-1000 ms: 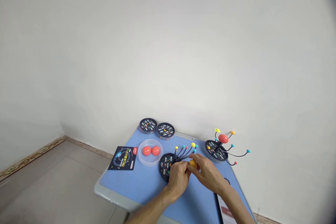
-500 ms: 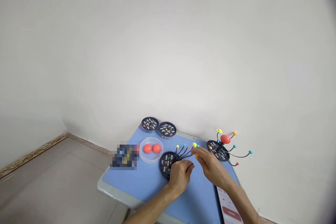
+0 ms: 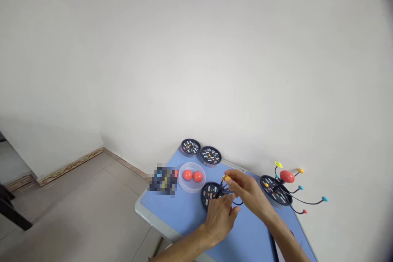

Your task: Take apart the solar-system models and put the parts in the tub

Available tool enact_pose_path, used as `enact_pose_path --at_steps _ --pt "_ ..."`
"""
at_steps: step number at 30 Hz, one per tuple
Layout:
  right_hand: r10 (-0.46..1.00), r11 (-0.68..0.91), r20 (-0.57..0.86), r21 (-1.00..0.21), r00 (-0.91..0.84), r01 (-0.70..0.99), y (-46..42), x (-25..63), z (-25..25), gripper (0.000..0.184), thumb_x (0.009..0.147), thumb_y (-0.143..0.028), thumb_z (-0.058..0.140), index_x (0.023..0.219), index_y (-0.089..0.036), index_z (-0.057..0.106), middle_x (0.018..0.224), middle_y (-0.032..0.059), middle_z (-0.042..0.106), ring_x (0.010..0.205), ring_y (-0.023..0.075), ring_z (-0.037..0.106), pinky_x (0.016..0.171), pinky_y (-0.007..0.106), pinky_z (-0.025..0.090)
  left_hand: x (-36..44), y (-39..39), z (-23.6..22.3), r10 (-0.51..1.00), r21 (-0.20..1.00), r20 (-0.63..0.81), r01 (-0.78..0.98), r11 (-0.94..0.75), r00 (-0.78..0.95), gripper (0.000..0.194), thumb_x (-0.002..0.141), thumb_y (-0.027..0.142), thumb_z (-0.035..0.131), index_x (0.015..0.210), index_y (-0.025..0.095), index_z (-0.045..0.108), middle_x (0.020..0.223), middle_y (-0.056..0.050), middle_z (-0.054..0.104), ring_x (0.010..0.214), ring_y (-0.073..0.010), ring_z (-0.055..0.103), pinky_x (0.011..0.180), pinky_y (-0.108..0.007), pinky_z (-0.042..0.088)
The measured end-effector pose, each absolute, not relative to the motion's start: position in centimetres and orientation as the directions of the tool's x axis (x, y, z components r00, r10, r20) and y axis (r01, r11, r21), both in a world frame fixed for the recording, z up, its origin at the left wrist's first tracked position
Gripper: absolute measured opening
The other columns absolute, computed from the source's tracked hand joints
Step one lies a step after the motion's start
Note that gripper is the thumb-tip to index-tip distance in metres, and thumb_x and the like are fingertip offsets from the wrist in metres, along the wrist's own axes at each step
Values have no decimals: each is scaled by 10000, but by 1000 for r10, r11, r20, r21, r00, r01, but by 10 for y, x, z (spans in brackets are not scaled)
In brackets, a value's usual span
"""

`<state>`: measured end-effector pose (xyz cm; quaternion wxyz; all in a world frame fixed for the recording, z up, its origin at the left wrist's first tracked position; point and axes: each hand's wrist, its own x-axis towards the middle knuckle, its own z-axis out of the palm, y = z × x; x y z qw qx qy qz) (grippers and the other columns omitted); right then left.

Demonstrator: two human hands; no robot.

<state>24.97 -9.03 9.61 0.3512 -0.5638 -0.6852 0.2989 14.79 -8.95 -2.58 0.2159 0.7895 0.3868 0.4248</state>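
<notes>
A black round base (image 3: 209,192) with thin black arms tipped by small coloured balls lies on the blue table (image 3: 184,208). My left hand (image 3: 221,216) rests at the near edge of this base, its fingers curled against the arms. My right hand (image 3: 247,190) reaches over the arms from the right and pinches a small yellow-orange ball (image 3: 226,178) at an arm's tip. The other arms are mostly hidden under my hands.
A finished model (image 3: 278,186) with a red ball and spread arms stands at the right. A clear dish (image 3: 192,177) holds two red half-balls. Two more black discs (image 3: 200,151) sit by the wall. A dark booklet (image 3: 162,179) lies at the table's left edge.
The view has swung left. My right hand has moved in over the arms and my left hand has slid closer to them; the arms are now bunched under my hands.
</notes>
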Motion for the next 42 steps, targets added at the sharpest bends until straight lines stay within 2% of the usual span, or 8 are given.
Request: enact_pose_path --at_steps 3,6,9,12,19,23,32,42 --pt "965 262 186 -685 -185 679 -75 214 94 219 830 -273 499 957 -201 662 915 40 698 743 163 618 701 277 494 136 -92 -33 757 586 560 484 -650 338 196 903 215 490 955 213 679 810 -52 746 698 -217 703 562 -290 461" --pt "956 291 168 -461 -239 838 -59 178 87 238 826 -139 486 955 -184 681 983 74 704 801 164 641 749 262 459 123 -93 -41 708 539 624 474 -696 330 257 915 200 430 896 231 684 803 -64 750 690 -226 709 536 -294 454" --pt "969 244 6 -178 -247 953 -46 151 77 261 883 -160 482 1059 -176 675 1084 117 702 927 205 672 758 265 444 114 -90 -51 690 530 648 460 -712 322 272 903 201 435 811 233 688 672 -66 724 598 -231 690 494 -296 430" --pt "975 209 -53 -99 -215 973 -38 135 67 276 902 -181 506 1115 -126 671 1111 183 701 1015 265 674 788 301 458 112 -85 -61 680 526 659 449 -723 323 267 878 233 465 706 228 670 564 -67 681 504 -230 654 449 -301 386" --pt "976 202 -74 -59 -206 978 -41 127 57 267 904 -244 576 1093 -102 700 1107 216 706 1056 290 671 820 317 478 118 -85 -69 718 572 663 474 -669 213 226 847 251 490 699 229 660 539 -56 666 477 -221 626 447 -301 382" --pt "977 211 -23 -83 -213 974 -50 142 71 249 926 -247 518 1055 -145 704 1083 175 713 973 259 688 763 295 458 112 -87 -60 709 561 673 481 -674 208 282 877 226 458 682 222 661 528 -60 656 484 -216 641 447 -290 391" --pt "954 149 298 -367 -36 918 -67 259 129 256 863 -192 453 773 -185 693 781 45 710 716 161 610 665 248 381 106 -86 -39 729 671 685 376 -639 18 307 1003 335 411 896 218 674 763 -36 708 648 -143 673 599 -231 513" --pt "962 -27 242 -373 126 927 -82 321 113 296 815 -181 406 743 -181 693 689 36 680 648 175 589 602 265 360 123 -81 -15 674 646 737 345 -681 -51 139 968 257 461 957 211 592 901 -50 661 762 -152 652 688 -258 546"
